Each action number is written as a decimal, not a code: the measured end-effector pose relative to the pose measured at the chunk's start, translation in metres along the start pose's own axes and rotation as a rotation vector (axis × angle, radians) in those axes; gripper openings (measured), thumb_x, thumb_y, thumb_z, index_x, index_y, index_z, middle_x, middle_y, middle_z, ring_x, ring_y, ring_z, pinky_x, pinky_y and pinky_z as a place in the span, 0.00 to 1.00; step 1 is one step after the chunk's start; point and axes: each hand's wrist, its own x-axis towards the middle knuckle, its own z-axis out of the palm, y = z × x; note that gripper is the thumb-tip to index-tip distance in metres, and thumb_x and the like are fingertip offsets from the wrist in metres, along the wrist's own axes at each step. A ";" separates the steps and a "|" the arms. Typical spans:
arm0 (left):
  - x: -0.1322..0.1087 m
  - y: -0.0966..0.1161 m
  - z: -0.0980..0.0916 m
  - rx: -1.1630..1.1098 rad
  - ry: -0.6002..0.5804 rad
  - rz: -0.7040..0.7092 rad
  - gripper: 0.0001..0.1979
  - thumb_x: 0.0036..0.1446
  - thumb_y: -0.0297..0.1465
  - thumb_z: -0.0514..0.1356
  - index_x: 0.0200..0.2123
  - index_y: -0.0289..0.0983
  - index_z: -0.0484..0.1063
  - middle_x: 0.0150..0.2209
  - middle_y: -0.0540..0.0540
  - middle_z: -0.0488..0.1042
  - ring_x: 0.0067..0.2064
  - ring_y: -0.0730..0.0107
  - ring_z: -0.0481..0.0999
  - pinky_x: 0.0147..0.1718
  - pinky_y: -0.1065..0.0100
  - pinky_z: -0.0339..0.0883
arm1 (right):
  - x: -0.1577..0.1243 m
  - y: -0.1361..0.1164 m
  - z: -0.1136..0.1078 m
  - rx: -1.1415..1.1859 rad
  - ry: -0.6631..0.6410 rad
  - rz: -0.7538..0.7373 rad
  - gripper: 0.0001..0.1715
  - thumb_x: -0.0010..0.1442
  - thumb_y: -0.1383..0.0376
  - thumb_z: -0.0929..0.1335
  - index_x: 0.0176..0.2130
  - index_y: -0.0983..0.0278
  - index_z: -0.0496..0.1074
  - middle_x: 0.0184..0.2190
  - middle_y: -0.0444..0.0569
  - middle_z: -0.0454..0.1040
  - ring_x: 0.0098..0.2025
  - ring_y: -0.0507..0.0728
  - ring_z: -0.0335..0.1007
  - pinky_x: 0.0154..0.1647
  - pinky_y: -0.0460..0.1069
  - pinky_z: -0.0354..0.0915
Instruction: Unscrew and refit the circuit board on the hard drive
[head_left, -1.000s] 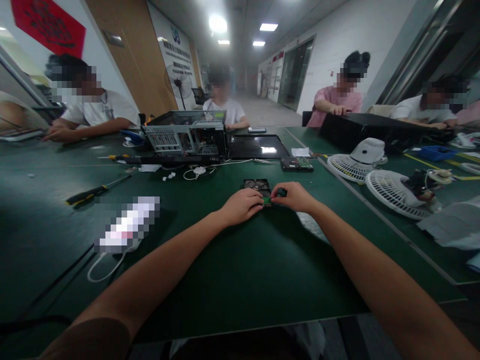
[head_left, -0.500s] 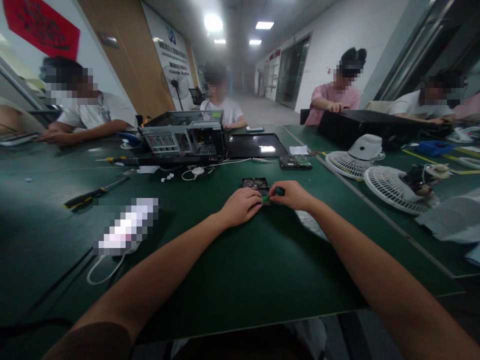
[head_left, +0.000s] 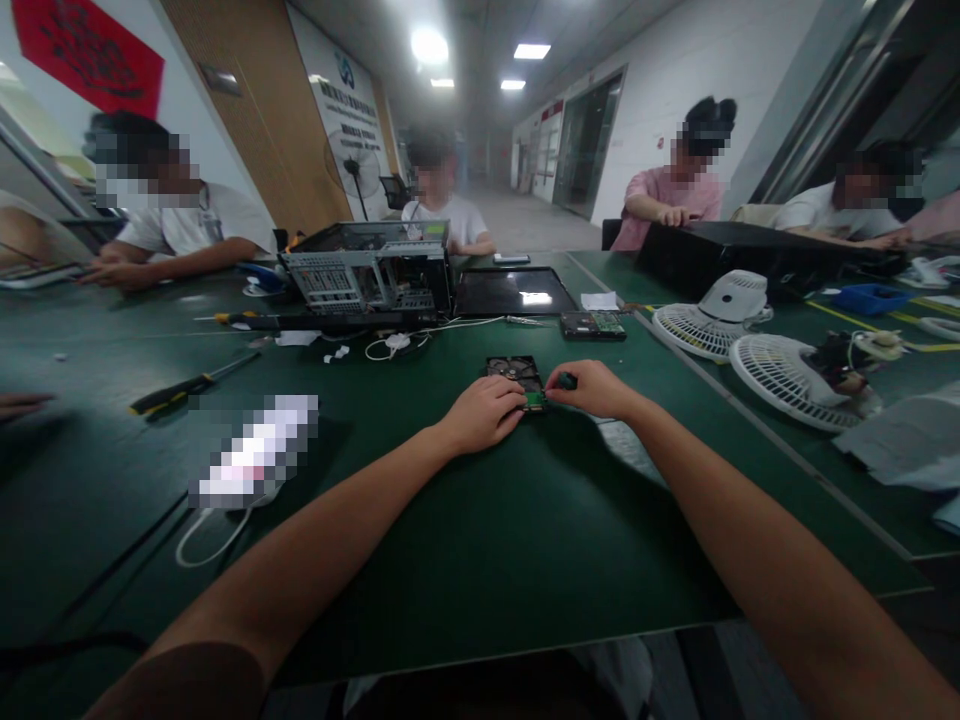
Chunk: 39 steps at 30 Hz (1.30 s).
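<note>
On the table (head_left: 480,560), a hard drive (head_left: 512,368) lies before the computer case (head_left: 367,278). A screwdriver (head_left: 187,384) lies left of it, a fan (head_left: 787,382) right.

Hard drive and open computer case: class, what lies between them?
Head view: a white cable lies between the hard drive and the computer case.

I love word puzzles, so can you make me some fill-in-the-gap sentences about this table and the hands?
1. The left hand and the right hand, which pinches a small dark tool, meet at the hard drive on the ____ table.
2. The yellow-and-black screwdriver lies to the ____ of both hands.
3. The fans lying on the right are ____.

Missing words: green; left; white.
</note>
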 end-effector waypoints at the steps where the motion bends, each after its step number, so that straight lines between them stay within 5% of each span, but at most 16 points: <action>1: 0.000 -0.001 -0.001 0.012 -0.011 0.014 0.12 0.67 0.32 0.57 0.51 0.37 0.75 0.53 0.40 0.75 0.57 0.55 0.72 0.55 0.52 0.67 | 0.000 -0.001 0.000 0.002 -0.011 -0.010 0.09 0.58 0.59 0.72 0.37 0.59 0.82 0.35 0.46 0.82 0.37 0.57 0.74 0.39 0.50 0.64; 21: 0.001 -0.001 -0.002 0.078 -0.051 0.060 0.14 0.69 0.31 0.54 0.53 0.36 0.74 0.54 0.38 0.75 0.57 0.53 0.72 0.54 0.53 0.68 | 0.002 0.004 0.012 0.025 -0.071 -0.101 0.09 0.62 0.61 0.69 0.40 0.61 0.79 0.41 0.49 0.81 0.43 0.59 0.76 0.47 0.51 0.66; 39: 0.001 0.000 -0.002 0.071 -0.054 0.051 0.14 0.68 0.31 0.55 0.53 0.37 0.74 0.54 0.38 0.75 0.56 0.54 0.72 0.54 0.53 0.68 | 0.001 0.001 0.015 0.002 -0.079 -0.047 0.09 0.63 0.61 0.69 0.40 0.61 0.79 0.41 0.51 0.81 0.40 0.59 0.75 0.42 0.51 0.66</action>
